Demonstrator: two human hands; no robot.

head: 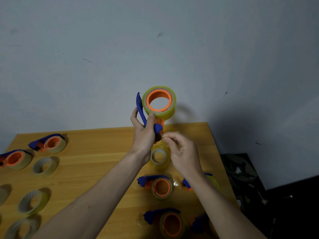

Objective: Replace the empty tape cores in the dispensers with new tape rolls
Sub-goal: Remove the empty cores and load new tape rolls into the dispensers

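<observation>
Held up above the table (103, 152), the dispenser (146, 118) sits in the left hand (144, 135), fingers wrapped round its blue handle, thumb pressing the edge of the yellowish tape roll (159, 100) already seated on the orange hub. Just below that grip, the right hand (179, 152) pinches what looks like the loose tape end near the cutter. The roll seems light and rigid; the free film is thin, sticky, prone to folding, best taken by its edges. A spare roll (159, 158) lies beneath both wrists.

A wooden table (107, 152) holds blue-and-orange tape dispensers (49, 143) and loose tape rolls (45, 166)
</observation>
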